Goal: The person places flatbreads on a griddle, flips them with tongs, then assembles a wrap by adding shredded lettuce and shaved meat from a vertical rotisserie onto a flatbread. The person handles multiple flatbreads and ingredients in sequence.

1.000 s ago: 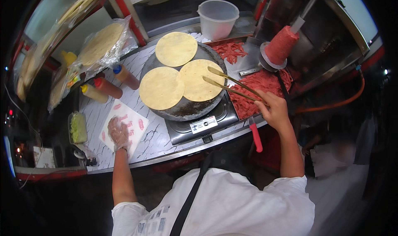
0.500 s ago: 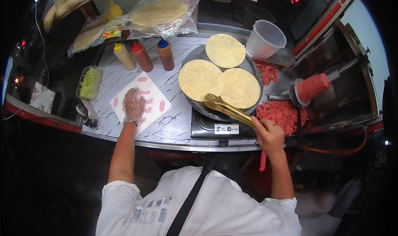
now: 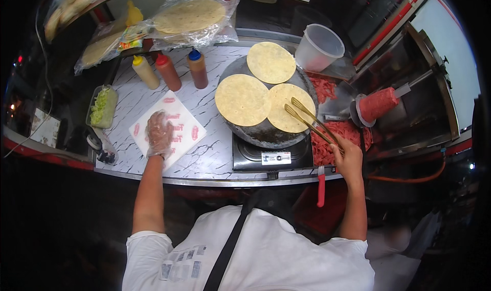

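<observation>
My gloved left hand (image 3: 159, 132) lies flat, fingers outstretched, on a white printed paper sheet (image 3: 185, 121) on the marble-patterned counter. In my bare right hand (image 3: 349, 157) I grip gold metal tongs (image 3: 318, 130). Their tips are parted and reach over the right-hand tortilla (image 3: 286, 97); whether they touch it I cannot tell. Another tortilla (image 3: 242, 99) on the left meets its edge, and a third tortilla (image 3: 271, 62) lies at the back. All three rest on a round dark griddle (image 3: 250, 133) above a black gas stove (image 3: 245, 155).
Three squeeze bottles (image 3: 169, 73) stand behind the paper. Left is a tub of shredded lettuce (image 3: 104, 107). Shaved meat (image 3: 337, 137) lies right of the griddle, near a meat spit (image 3: 378, 107) and a red-handled knife (image 3: 321, 188). A clear bucket (image 3: 319, 48) and bagged tortillas (image 3: 190, 17) are behind.
The tongs have moved right and slightly up, from the left tortilla's lower edge to over the right-hand one, and their arms have spread apart. My left hand stays on the paper.
</observation>
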A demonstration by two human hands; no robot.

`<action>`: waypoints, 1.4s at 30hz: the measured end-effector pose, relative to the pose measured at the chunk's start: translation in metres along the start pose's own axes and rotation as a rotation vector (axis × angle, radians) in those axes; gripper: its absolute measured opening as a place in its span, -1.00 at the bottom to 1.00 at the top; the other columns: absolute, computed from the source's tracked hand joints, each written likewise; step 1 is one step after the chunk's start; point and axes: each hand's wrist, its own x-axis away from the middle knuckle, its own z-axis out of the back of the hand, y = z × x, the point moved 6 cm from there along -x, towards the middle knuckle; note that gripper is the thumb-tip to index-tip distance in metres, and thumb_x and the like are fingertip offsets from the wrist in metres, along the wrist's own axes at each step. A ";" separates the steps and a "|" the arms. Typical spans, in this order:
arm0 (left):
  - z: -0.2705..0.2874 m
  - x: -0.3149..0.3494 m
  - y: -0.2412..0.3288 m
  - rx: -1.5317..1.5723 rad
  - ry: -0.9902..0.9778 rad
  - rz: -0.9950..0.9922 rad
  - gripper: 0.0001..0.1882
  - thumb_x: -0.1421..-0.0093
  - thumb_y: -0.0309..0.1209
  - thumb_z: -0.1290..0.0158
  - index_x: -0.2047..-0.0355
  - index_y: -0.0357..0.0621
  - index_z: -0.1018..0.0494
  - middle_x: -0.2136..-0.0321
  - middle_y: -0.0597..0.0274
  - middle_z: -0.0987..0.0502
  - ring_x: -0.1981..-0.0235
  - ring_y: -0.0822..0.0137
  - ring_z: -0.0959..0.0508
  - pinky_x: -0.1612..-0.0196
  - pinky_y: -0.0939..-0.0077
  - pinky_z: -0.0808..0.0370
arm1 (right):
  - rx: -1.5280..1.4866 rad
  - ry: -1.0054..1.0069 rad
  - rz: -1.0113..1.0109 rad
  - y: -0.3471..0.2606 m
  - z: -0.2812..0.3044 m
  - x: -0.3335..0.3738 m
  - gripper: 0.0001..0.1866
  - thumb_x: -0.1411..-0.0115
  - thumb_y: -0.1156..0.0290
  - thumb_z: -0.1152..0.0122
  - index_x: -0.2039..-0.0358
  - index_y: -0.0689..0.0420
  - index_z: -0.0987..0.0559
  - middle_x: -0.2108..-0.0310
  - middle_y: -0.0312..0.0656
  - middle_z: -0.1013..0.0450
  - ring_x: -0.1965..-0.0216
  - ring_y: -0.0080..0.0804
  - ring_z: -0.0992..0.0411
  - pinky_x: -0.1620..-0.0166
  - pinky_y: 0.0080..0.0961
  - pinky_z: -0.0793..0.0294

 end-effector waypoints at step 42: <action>-0.001 -0.004 0.003 -0.087 -0.081 0.005 -0.49 -0.20 -0.35 -0.15 -0.16 -0.20 -0.41 -0.16 -0.08 -0.41 -0.20 -0.10 -0.38 -0.26 0.06 -0.32 | -0.305 -0.107 0.183 -0.045 -0.050 -0.032 -0.64 -0.23 0.28 -0.29 -0.02 0.08 -0.62 0.42 -0.05 -0.54 0.36 -0.03 -0.54 0.29 -0.19 -0.48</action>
